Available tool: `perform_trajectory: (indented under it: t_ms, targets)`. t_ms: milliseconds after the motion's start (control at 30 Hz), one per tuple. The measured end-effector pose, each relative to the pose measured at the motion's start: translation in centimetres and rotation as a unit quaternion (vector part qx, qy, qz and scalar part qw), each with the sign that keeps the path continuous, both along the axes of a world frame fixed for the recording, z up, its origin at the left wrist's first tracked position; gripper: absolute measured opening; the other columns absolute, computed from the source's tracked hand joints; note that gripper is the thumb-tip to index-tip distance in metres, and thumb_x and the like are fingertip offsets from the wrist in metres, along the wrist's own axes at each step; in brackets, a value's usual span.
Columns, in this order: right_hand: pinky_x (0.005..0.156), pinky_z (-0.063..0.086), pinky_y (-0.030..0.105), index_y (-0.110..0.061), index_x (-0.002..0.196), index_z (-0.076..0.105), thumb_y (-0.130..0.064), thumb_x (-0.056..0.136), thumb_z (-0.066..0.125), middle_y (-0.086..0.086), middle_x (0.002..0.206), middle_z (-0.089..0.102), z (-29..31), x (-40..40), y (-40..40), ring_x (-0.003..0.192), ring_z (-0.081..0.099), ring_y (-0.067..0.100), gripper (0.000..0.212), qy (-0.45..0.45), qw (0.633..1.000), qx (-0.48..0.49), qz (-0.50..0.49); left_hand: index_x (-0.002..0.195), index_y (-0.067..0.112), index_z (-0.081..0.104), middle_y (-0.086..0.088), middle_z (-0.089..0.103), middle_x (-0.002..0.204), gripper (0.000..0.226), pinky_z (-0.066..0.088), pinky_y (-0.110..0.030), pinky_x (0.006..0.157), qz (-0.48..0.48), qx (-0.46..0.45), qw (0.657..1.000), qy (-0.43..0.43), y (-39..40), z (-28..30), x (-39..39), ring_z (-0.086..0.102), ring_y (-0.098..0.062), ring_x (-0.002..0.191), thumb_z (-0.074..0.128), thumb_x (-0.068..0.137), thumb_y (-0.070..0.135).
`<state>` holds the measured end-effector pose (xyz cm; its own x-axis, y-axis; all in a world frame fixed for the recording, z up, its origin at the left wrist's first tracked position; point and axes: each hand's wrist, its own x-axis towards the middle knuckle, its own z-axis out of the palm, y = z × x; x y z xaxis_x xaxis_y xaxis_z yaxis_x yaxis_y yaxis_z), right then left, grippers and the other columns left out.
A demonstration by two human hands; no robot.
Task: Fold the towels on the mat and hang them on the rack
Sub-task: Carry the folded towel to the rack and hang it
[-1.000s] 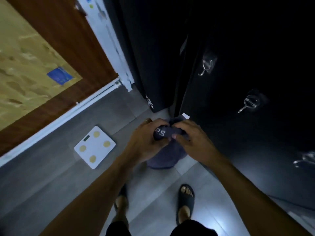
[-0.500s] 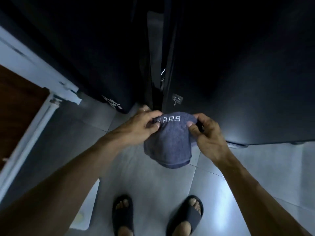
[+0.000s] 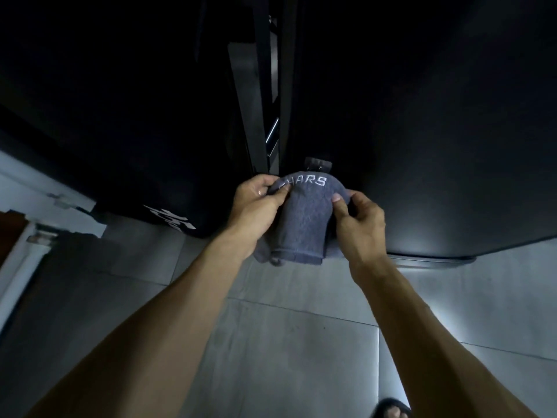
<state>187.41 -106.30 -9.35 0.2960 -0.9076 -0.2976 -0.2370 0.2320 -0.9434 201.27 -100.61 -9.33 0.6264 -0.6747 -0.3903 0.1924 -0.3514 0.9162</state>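
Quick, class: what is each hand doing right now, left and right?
Left hand: pinches the top left edge of the grey terry towel with white lettering.
Right hand: pinches the towel's top right edge.

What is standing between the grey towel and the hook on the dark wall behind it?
Nothing visible. The left hand and right hand pinch the grey towel by its top corners, just below and in front of the hook; its top edge overlaps the hook's base.
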Motion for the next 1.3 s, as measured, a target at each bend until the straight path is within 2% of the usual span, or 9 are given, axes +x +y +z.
perform_trajectory:
  t_ms: [200, 433, 567, 667, 800, 900, 1000, 1100, 1300]
  targets:
    - [0.062, 0.058, 0.023, -0.017, 0.088, 0.069, -0.022, 0.095, 0.058, 0.001, 0.081, 0.073, -1.9, -0.4, -0.3, 0.074, 0.071, 0.010, 0.014, 0.017, 0.997, 0.069, -0.023, 0.103, 0.008, 0.071, -0.004, 0.071, 0.093, 0.018, 0.050, -0.016, 0.076, 0.004, -0.007, 0.997, 0.070, 0.0, -1.7, -0.1, 0.063, -0.005, 0.082, 0.067, 0.089, 0.018]
    - [0.048, 0.049, 0.014, -0.011, 0.081, 0.067, -0.019, 0.089, 0.064, -0.001, 0.068, 0.068, -1.7, 0.0, -0.9, 0.054, 0.062, 0.003, 0.012, 0.052, 0.994, 0.089, -0.024, 0.098, 0.015, 0.071, 0.004, 0.070, 0.089, 0.012, 0.049, -0.017, 0.075, 0.025, 0.049, 0.997, 0.061, -0.9, -1.6, -0.5, 0.063, -0.006, 0.082, 0.069, 0.088, 0.021]
    - [0.047, 0.049, 0.013, -0.013, 0.078, 0.062, -0.019, 0.084, 0.069, 0.000, 0.071, 0.066, -2.3, 0.3, -1.1, 0.060, 0.061, 0.007, 0.012, 0.047, 0.994, 0.082, -0.048, 0.093, 0.023, 0.067, 0.005, 0.066, 0.098, 0.015, 0.050, -0.016, 0.077, 0.057, 0.018, 0.987, -0.149, -0.1, -1.7, -0.6, 0.061, -0.002, 0.088, 0.076, 0.081, 0.023]
    - [0.052, 0.052, 0.017, -0.015, 0.074, 0.060, -0.024, 0.081, 0.073, -0.001, 0.072, 0.066, -2.8, 0.7, -1.4, 0.064, 0.062, 0.010, 0.017, 0.065, 0.992, 0.090, -0.066, 0.109, 0.026, 0.069, 0.010, 0.068, 0.109, 0.017, 0.051, -0.020, 0.087, -0.050, -0.003, 0.988, -0.143, 1.2, -1.3, -1.1, 0.063, 0.001, 0.099, 0.061, 0.093, 0.028]
    - [0.082, 0.048, 0.030, -0.018, 0.095, 0.059, -0.037, 0.080, 0.074, 0.003, 0.103, 0.058, -3.6, -0.1, 0.0, 0.095, 0.054, 0.017, 0.028, 0.237, 0.957, -0.147, -0.086, 0.129, 0.027, 0.051, 0.009, 0.054, 0.130, 0.039, 0.046, -0.028, 0.101, -0.121, 0.008, 0.983, -0.135, 1.7, -1.4, -1.9, 0.053, -0.005, 0.119, 0.060, 0.092, 0.037]
    - [0.086, 0.047, 0.022, -0.016, 0.123, 0.058, -0.017, 0.091, 0.054, -0.002, 0.117, 0.051, -3.6, -0.6, 1.9, 0.102, 0.053, 0.008, 0.032, 0.120, 0.959, -0.255, 0.017, 0.136, 0.029, 0.045, 0.011, 0.049, 0.132, 0.043, 0.043, -0.019, 0.094, -0.128, 0.031, 0.981, -0.141, 1.4, -1.1, -2.1, 0.050, -0.005, 0.118, 0.056, 0.095, 0.036]
    - [0.097, 0.047, 0.024, -0.025, 0.136, 0.051, -0.026, 0.094, 0.042, -0.008, 0.131, 0.050, -3.5, -0.6, 2.2, 0.114, 0.052, -0.001, 0.043, 0.031, 0.987, -0.137, 0.076, 0.139, 0.036, 0.044, 0.012, 0.052, 0.133, 0.051, 0.045, -0.021, 0.090, -0.150, 0.032, 0.985, -0.080, 1.6, -1.2, -1.9, 0.054, -0.006, 0.116, 0.053, 0.091, 0.051]
    - [0.091, 0.054, 0.044, -0.031, 0.131, 0.053, -0.032, 0.097, 0.041, -0.006, 0.125, 0.060, -3.3, -0.2, 2.1, 0.112, 0.061, 0.015, 0.036, -0.035, 0.997, -0.009, 0.068, 0.134, 0.035, 0.051, 0.005, 0.064, 0.122, 0.045, 0.047, -0.044, 0.099, -0.162, 0.004, 0.987, 0.021, 2.1, -0.9, -2.4, 0.064, -0.019, 0.110, 0.053, 0.091, 0.045]
    - [0.080, 0.056, 0.027, -0.020, 0.118, 0.059, -0.016, 0.103, 0.039, -0.011, 0.102, 0.068, -2.7, 0.4, 1.6, 0.093, 0.066, 0.002, 0.025, -0.101, 0.992, 0.051, 0.047, 0.133, 0.033, 0.049, 0.001, 0.066, 0.118, 0.037, 0.048, -0.053, 0.099, -0.162, -0.002, 0.985, 0.061, 1.8, -0.9, -2.4, 0.065, -0.023, 0.107, 0.052, 0.096, 0.033]
